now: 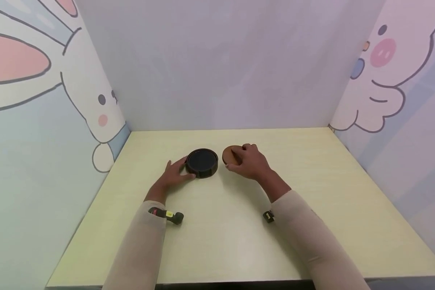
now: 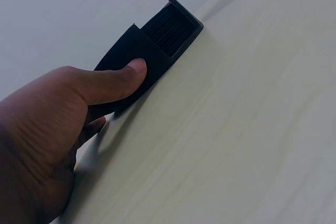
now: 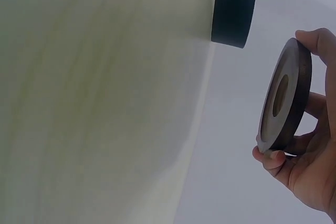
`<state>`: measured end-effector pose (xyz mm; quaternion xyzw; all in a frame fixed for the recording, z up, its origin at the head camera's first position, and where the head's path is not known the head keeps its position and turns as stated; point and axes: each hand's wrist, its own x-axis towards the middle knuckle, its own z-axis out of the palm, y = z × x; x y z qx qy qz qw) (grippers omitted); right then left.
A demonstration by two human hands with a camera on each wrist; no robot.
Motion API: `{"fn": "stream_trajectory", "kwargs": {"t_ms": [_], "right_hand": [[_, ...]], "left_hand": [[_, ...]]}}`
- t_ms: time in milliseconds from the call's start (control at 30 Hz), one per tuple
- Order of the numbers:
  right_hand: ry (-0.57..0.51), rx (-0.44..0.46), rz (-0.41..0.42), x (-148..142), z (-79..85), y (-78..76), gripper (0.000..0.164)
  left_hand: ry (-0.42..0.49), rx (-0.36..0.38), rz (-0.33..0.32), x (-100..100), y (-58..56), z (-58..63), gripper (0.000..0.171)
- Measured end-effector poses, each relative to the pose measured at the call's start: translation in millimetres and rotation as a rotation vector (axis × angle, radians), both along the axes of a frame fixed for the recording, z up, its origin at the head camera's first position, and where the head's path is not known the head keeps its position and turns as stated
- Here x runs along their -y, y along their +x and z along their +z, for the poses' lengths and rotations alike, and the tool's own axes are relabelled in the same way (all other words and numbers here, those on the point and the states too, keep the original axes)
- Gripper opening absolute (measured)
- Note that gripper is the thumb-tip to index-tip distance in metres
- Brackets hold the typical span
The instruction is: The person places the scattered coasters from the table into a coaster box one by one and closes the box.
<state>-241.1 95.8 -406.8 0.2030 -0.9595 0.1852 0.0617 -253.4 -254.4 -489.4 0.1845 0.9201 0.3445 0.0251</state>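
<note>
A round black coaster holder stands on the table with a stack of thin black coasters inside. Through the gap in its wall, the stacked edges show in the left wrist view. My left hand grips the holder from the left, its thumb pressed on the outer wall. Just right of the holder, my right hand holds a round brown disc by its rim, tilted and raised off the table. Its underside has a pale ring around a brown centre.
The pale wood-look table ends at a front edge near the forearms. A plain wall rises behind it, and side panels with cartoon animals flank it. Small black cameras are strapped at the wrists.
</note>
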Motion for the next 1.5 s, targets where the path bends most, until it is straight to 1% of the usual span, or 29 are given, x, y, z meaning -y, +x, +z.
{"fn": "stream_trajectory", "kwargs": {"t_ms": [267, 467, 733, 867, 1033, 1267, 1500], "right_hand": [[0.026, 0.028, 0.016, 26.5, -1.6, -5.5, 0.07], [0.017, 0.047, 0.029, 42.4, -1.2, -6.6, 0.071], [0.027, 0.076, 0.055, 65.2, 1.3, -9.0, 0.073], [0.035, 0.089, 0.065, 76.3, -1.8, -11.6, 0.074], [0.039, 0.078, 0.079, 90.6, -4.6, -15.7, 0.074], [0.078, 0.087, 0.068, 103.9, -6.3, -19.9, 0.073], [0.101, 0.088, 0.093, 111.8, -12.8, -24.9, 0.072]], "left_hand": [[0.004, 0.014, 0.022, 1.5, 5.5, 1.5, 0.092], [-0.007, 0.035, 0.025, -0.8, 4.1, 3.8, 0.093], [-0.016, 0.022, 0.029, -2.0, -0.3, 0.0, 0.093], [-0.032, 0.03, 0.029, -2.4, 1.5, 0.3, 0.093], [-0.029, 0.034, 0.04, -2.2, 4.0, 3.4, 0.094], [-0.02, 0.042, 0.025, -3.5, 5.7, 4.8, 0.093], [-0.033, 0.033, 0.031, -1.8, 3.1, 4.5, 0.094]]}}
